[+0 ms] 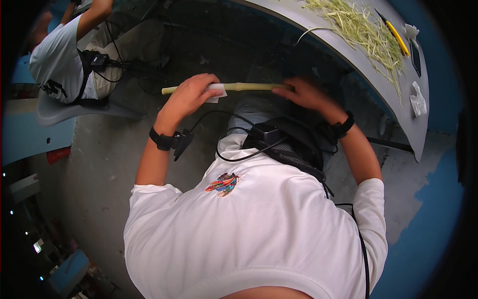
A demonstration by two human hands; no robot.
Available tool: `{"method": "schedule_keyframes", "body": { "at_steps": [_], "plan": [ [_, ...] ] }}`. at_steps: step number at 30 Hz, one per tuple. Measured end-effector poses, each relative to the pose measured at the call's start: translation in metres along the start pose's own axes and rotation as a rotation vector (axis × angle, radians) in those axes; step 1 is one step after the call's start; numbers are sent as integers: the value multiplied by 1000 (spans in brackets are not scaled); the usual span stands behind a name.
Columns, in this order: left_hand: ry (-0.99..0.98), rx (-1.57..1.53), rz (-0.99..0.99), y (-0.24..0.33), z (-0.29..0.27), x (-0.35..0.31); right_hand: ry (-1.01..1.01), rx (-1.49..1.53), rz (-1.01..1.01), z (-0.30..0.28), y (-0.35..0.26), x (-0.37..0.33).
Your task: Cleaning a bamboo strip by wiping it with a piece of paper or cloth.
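A thin pale-green bamboo stick [256, 86] with a raised joint lies level across my lap. My left hand [190, 93] is closed round it near its left end, and the tip pokes out beyond the knuckles. A small white piece of paper or cloth [218, 90] shows between my left thumb and the stick, partly covered by the hand. At the other end, my right hand [309, 94] is closed on the stick, thumb along it. That hand is blurred by motion, so its fingers are not sharp.
A grey table [343, 47] curves along the upper right, bearing a heap of pale-green shavings [361, 35], a yellow utility knife [397, 37], a dark flat object [415, 60] and crumpled tissue [418, 99]. Another person [64, 60] sits at upper left. Black cables [234, 158] cross my waist.
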State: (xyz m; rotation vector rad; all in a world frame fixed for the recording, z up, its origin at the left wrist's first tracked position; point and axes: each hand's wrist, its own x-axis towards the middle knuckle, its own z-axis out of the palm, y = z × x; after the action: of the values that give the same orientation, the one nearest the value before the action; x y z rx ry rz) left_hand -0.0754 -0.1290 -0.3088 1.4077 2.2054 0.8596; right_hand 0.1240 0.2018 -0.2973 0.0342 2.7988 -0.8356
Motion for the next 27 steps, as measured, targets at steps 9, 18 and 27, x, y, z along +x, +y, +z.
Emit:
{"method": "schedule_keyframes", "body": {
  "at_steps": [9, 18, 27],
  "plan": [
    [-190, -3, -179, 7, 21, 10, 85, -233, -65, -5, -24, 3],
    [-146, -82, -86, 8, 17, 11, 156, -211, -138, 6, -18, 6],
    [61, 157, 50, -3, 40, 12, 46, -12, -29, 14, -11, 6]
  ]
}}
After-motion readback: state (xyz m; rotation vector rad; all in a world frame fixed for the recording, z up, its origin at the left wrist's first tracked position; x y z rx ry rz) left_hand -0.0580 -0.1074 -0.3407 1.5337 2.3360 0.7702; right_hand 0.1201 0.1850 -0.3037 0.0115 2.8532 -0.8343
